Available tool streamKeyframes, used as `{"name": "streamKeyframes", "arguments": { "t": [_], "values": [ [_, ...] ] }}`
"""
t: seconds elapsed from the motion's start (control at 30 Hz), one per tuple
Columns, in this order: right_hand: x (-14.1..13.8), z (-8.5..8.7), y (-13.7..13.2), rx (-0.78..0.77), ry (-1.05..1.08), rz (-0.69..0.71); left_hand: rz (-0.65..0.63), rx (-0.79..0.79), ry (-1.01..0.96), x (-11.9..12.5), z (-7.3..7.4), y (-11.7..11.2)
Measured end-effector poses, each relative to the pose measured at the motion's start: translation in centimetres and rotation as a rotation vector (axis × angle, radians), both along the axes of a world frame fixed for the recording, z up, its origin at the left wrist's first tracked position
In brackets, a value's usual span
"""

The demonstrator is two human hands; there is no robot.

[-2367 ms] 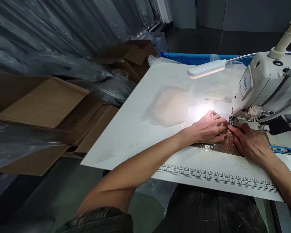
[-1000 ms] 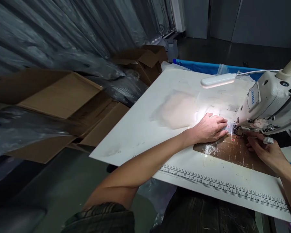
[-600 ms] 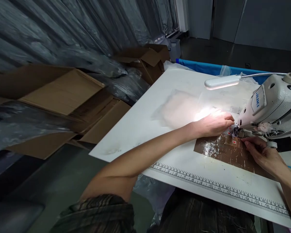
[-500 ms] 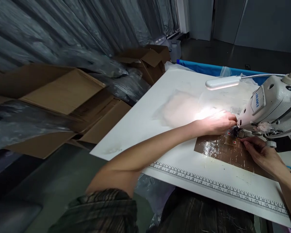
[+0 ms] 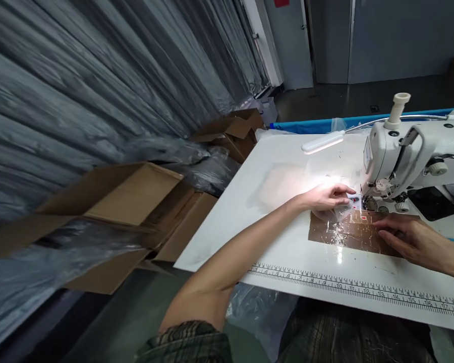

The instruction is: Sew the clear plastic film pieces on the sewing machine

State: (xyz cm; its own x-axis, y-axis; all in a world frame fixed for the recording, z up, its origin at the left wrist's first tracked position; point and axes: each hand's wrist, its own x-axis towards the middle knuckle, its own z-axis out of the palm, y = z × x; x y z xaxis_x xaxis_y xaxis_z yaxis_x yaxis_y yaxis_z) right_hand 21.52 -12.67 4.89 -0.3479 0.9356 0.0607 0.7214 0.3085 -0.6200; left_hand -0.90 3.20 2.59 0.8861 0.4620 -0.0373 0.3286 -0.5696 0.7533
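At the sewing machine (image 5: 397, 151) on the table (image 5: 280, 242), the left hand (image 5: 325, 196) pins flat a clear plastic piece (image 5: 339, 214), probably limp and slippery, best held by its edge; the right hand (image 5: 404, 237) lies open nearby.

Printed ruler (image 5: 363, 290) along the front edge of the table (image 5: 249, 212): numbers rise left to right, single digits at the left, "10" near the middle, teens farther right, most too small to read for sure. Nameplate on the sewing machine (image 5: 401, 146) is turned sideways, unreadable. Red sign (image 5: 281, 2) over the door (image 5: 287, 45): no legible text.
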Motion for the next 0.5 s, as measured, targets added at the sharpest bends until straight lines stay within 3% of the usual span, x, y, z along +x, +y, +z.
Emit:
{"name": "streamKeyframes", "arguments": {
  "t": [0.2, 0.4, 0.5],
  "values": [
    [1.4, -0.5, -2.2, -0.004, 0.068, -0.116, 0.035, -0.273, 0.016, -1.8, -0.5, -0.2],
    [4.1, -1.4, -4.8, 0.014, 0.06, -0.234, 0.041, -0.326, -0.001, -2.0, -0.9, 0.2],
    [6.2, -2.7, -6.1, 0.142, -0.004, -0.32, 0.07, -0.359, 0.012, -1.9, -1.0, 0.3]
  ]
}}
